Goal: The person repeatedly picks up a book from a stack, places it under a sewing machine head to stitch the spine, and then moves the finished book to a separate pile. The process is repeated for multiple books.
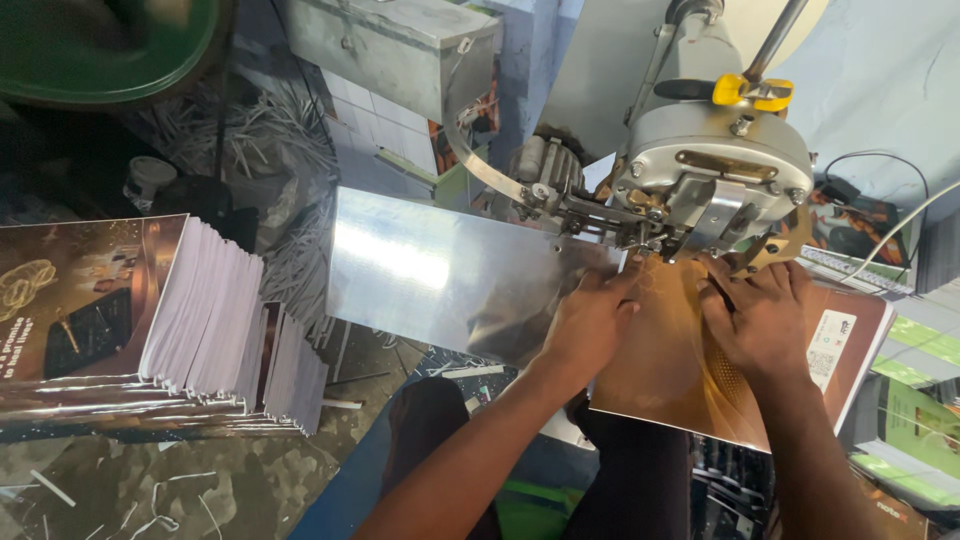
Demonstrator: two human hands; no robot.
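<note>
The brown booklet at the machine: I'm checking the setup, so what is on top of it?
Both hands, left hand and right hand, press flat on the brown booklet. The machine head overhangs its far edge, hiding that edge.

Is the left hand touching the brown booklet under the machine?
Touching: the head view shows the left hand pressed flat on the booklet.

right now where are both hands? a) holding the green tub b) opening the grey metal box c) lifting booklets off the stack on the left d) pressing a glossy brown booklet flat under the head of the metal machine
d: the left hand and the right hand both lie flat on the brown booklet, its top edge tucked under the machine head; the stack of booklets sits untouched at the left.
</note>
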